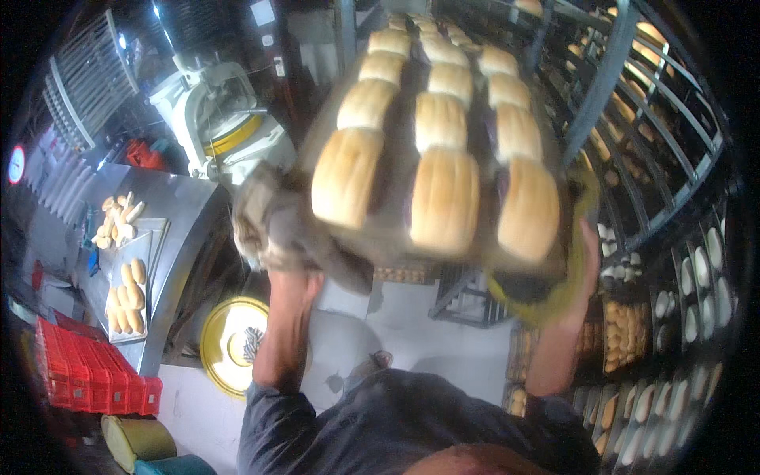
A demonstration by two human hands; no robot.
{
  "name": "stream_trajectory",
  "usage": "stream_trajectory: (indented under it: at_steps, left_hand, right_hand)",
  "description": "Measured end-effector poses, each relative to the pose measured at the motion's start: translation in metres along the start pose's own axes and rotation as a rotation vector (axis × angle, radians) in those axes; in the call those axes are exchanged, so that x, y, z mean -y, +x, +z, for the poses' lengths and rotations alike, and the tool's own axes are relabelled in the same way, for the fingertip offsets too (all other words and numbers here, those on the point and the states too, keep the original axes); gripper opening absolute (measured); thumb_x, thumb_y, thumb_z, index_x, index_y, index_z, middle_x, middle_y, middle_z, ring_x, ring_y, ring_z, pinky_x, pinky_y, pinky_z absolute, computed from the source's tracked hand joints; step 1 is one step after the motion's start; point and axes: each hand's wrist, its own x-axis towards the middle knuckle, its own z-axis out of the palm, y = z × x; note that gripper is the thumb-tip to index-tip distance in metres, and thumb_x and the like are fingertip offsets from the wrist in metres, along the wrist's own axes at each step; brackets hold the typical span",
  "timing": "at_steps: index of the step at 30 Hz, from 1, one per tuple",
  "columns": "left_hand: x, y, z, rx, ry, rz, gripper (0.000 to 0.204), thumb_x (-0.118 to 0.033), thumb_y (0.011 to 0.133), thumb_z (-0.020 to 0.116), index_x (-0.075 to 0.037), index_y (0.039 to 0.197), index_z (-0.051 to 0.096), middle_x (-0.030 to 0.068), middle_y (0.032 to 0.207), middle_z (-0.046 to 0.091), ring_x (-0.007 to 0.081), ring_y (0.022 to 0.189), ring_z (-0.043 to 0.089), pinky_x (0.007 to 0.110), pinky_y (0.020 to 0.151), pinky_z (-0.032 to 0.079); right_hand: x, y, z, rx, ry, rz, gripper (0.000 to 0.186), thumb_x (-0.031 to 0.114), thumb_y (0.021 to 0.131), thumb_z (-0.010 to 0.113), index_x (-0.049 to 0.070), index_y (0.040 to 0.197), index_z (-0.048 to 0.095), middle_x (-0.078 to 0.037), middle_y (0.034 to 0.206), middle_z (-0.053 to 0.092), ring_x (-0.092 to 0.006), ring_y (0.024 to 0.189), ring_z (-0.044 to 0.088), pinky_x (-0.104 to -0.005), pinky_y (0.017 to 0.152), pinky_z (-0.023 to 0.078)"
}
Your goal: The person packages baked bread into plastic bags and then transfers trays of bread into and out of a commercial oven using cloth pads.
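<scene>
A dark baking tray (393, 186) is raised in front of me, carrying rows of golden-topped bread rolls (445, 198). Its far end reaches toward the top of the view, where more rolls show small and blurred. A grey-brown cloth (273, 218) wraps my left hand (303, 283) at the tray's near left corner; the fingers are hidden under it. At the near right corner, my right hand (584, 257) grips the tray through a yellow-green cloth (518, 294). Both forearms come up from below in dark sleeves.
Close on the right stands a metal rack (602, 87) with trays of bread. More loaf trays (625, 336) fill the lower right. At left are a steel table (178, 206) with rolls, a white machine (229, 119), red crates (87, 372) and a round yellow-rimmed lid (212, 344).
</scene>
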Motion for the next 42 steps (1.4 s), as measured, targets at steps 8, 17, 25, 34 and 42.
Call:
stream_trajectory:
  at_steps: [8, 17, 25, 34, 42]
  left_hand:
    - [-0.017, -0.008, 0.011, -0.025, -0.256, -0.154, 0.032, -0.021, 0.095, 0.054, -0.004, 0.123, 0.050, 0.0110, 0.115, 0.058, 0.0214, 0.106, 0.058, 0.034, 0.092, 0.050]
    - [-0.047, -0.007, 0.032, 0.043, -0.303, -0.200, 0.033, -0.021, 0.096, 0.054, -0.004, 0.124, 0.049, 0.0119, 0.117, 0.057, 0.0229, 0.109, 0.057, 0.036, 0.093, 0.049]
    - [-0.056, 0.003, 0.057, 0.115, -0.419, -0.195, 0.034, -0.021, 0.097, 0.053, -0.004, 0.125, 0.048, 0.0127, 0.119, 0.056, 0.0243, 0.110, 0.057, 0.038, 0.095, 0.049]
    - [-0.031, 0.050, 0.065, 0.204, -0.545, -0.189, 0.026, -0.020, 0.095, 0.056, -0.006, 0.117, 0.056, 0.0100, 0.110, 0.064, 0.0228, 0.098, 0.064, 0.036, 0.086, 0.055]
    - [-0.018, 0.111, 0.112, 0.134, -0.385, -0.228, 0.023, -0.021, 0.095, 0.055, -0.004, 0.110, 0.060, 0.0106, 0.103, 0.066, 0.0228, 0.093, 0.063, 0.038, 0.085, 0.053]
  right_hand:
    - [0.002, -0.053, -0.014, 0.137, 0.040, -0.101, 0.044, 0.031, 0.092, 0.054, 0.003, 0.126, 0.054, -0.015, 0.122, 0.057, -0.0237, 0.112, 0.055, -0.0355, 0.098, 0.044]
    - [-0.002, -0.037, -0.009, 0.082, -0.051, -0.085, 0.043, 0.031, 0.094, 0.052, 0.003, 0.126, 0.055, -0.013, 0.121, 0.058, -0.0226, 0.111, 0.056, -0.0352, 0.097, 0.045]
    - [0.022, 0.003, 0.000, 0.150, -0.037, -0.157, 0.041, 0.032, 0.096, 0.050, 0.004, 0.126, 0.055, -0.011, 0.121, 0.059, -0.0216, 0.109, 0.057, -0.0348, 0.097, 0.046]
    - [0.030, 0.064, 0.019, 0.260, 0.024, -0.152, 0.040, 0.032, 0.098, 0.048, 0.004, 0.125, 0.055, -0.009, 0.120, 0.061, -0.0205, 0.108, 0.059, -0.0344, 0.096, 0.047]
    - [-0.004, 0.071, 0.024, 0.367, 0.217, -0.069, 0.039, 0.033, 0.099, 0.046, 0.005, 0.125, 0.055, -0.007, 0.120, 0.062, -0.0195, 0.106, 0.060, -0.0341, 0.095, 0.048]
